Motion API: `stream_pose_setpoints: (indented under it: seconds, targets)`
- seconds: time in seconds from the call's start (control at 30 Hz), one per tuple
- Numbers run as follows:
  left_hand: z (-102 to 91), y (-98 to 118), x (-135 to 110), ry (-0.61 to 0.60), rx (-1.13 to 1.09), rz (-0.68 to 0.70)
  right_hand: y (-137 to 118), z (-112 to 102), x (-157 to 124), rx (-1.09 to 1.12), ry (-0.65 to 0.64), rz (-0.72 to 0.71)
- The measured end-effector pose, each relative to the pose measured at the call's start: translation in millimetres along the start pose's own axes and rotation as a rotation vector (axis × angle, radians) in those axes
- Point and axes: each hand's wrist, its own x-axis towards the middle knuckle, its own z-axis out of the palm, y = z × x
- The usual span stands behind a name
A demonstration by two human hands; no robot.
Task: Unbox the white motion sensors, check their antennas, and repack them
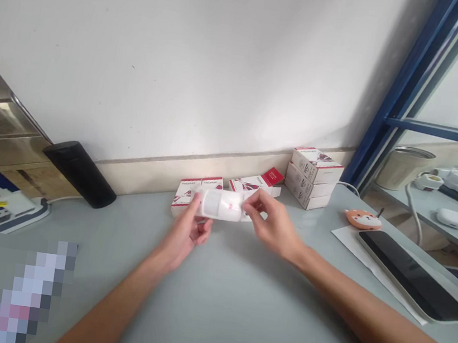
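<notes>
Both hands hold a small white plastic device (223, 205) with a red mark on its face, above the grey table (220, 300). My left hand (184, 232) pinches its left end with thumb and fingers. My right hand (273, 222) grips its right end, fingers curled. Just behind the device, several white-and-red small boxes (210, 186) lie along the wall, and a stack of three such boxes (311, 178) stands to the right.
A black cylinder (79, 172) leans at the wall on the left. A power strip (8, 210) with cables sits at far left. A phone (413, 275) on white paper and an orange fox-shaped object (362, 218) lie at right, beside a blue frame (409, 88).
</notes>
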Motion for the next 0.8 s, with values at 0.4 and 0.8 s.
stream_pose_setpoints:
  seconds: [0.4,0.8]
  targets:
    - [7.9,13,0,0.047,0.292,0.010,-14,9,-13,-0.377,-0.297,-0.325]
    - [54.3,53,97,-0.048,0.736,0.342,0,-37,21,-0.416,0.324,-0.080]
